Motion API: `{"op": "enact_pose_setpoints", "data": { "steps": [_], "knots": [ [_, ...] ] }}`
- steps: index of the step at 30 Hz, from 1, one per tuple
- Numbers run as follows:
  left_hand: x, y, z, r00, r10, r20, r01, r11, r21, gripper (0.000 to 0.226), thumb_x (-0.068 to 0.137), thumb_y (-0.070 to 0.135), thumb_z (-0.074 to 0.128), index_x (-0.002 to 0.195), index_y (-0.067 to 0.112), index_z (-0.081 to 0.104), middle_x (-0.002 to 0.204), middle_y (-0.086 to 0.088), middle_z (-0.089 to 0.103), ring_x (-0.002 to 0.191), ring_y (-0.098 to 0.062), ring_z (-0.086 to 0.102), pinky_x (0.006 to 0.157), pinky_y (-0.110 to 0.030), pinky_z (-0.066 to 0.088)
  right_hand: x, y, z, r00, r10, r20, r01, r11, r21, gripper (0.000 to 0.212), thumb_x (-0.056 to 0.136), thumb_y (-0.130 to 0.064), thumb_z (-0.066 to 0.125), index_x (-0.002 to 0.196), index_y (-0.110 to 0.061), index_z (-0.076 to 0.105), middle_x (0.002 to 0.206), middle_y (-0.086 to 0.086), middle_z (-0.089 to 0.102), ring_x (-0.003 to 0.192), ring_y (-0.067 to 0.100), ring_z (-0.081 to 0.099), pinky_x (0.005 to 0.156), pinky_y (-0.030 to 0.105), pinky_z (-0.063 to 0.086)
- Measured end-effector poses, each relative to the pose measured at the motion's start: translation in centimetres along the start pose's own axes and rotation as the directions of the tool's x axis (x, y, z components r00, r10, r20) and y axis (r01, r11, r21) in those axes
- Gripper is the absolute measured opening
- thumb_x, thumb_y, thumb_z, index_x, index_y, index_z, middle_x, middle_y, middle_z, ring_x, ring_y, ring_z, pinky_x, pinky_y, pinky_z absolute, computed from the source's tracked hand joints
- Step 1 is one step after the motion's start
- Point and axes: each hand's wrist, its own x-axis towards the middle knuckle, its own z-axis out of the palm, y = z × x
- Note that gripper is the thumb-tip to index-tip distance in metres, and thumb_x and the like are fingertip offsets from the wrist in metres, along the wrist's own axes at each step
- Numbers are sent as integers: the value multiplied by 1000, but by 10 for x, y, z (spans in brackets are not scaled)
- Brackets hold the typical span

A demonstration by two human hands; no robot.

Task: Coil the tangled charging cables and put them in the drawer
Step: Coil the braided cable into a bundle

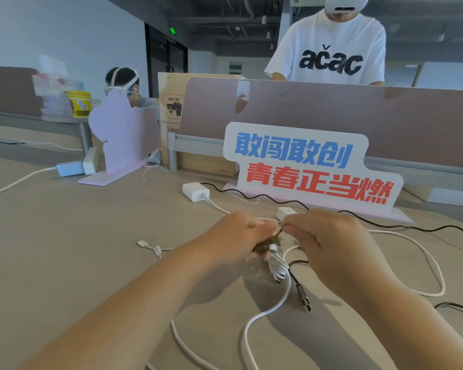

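At the left of the desk point(64, 249), a white power adapter point(70, 168) lies beside a pink cutout stand point(123, 134). Lower down lies a short white connector lead point(150, 245), with a white charger brick point(195, 191) above it. At centre, the left hand point(233, 236) curls its fingers round a folded white cable bundle point(277, 265), and the right hand point(329, 241) pinches a dark strand point(280, 231) rising from it. A black USB cable point(304, 297) trails below. A white cable loop point(436, 268) lies at the right.
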Motion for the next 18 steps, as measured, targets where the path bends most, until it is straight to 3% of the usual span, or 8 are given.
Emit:
{"op": "enact_pose_setpoints", "data": {
  "steps": [3,6,8,10,13,16,18],
  "knots": [
    [-6,7,7,981,-4,195,39,984,-173,55,98,51,35,104,6,66,65,-4,65,41,-13,35,41,-19,27,0,7,5,992,64,-105,-54,994,93,10,84,-23,64,78,-21,72,65,-6,64,61,15,55,57,31,48],
    [-9,10,6,970,60,237,9,961,-278,56,91,53,49,107,1,64,63,-5,61,41,-12,33,40,-17,25,1,8,6,977,174,-123,-152,974,171,10,82,-26,66,76,-21,73,63,-10,63,67,7,56,58,14,41],
    [-10,12,5,971,100,219,-31,955,-296,42,97,36,50,110,-1,62,61,-4,58,41,-11,32,40,-18,24,0,10,8,969,232,-82,-212,957,198,12,83,-30,64,77,-24,71,61,-15,60,73,1,55,56,13,39],
    [-10,14,4,979,87,183,-18,937,-349,28,100,26,45,117,12,62,60,-6,57,41,-12,31,40,-18,23,-1,12,11,959,283,-30,-271,940,206,12,86,-34,59,83,-27,68,61,-14,59,64,4,56,54,13,39],
    [-9,16,2,992,54,118,1,904,-427,33,101,18,38,130,29,51,56,-7,57,38,-11,31,38,-18,24,1,13,12,938,344,39,-346,921,178,11,90,-33,54,87,-29,63,66,-14,58,63,4,53,57,15,40],
    [-9,18,-1,999,50,21,-35,885,-465,39,100,10,31,126,29,53,54,-7,56,39,-12,31,39,-17,25,0,9,15,926,341,164,-359,928,96,20,93,-34,49,75,-32,56,67,-11,57,62,4,51,54,15,39],
    [-5,16,-3,997,-13,-76,-25,883,-468,40,99,9,30,123,26,57,53,-7,56,38,-12,31,40,-17,25,-1,3,19,918,314,242,-334,942,46,23,94,-36,46,79,-27,61,72,-6,61,66,9,55,59,23,46]
  ]
}}
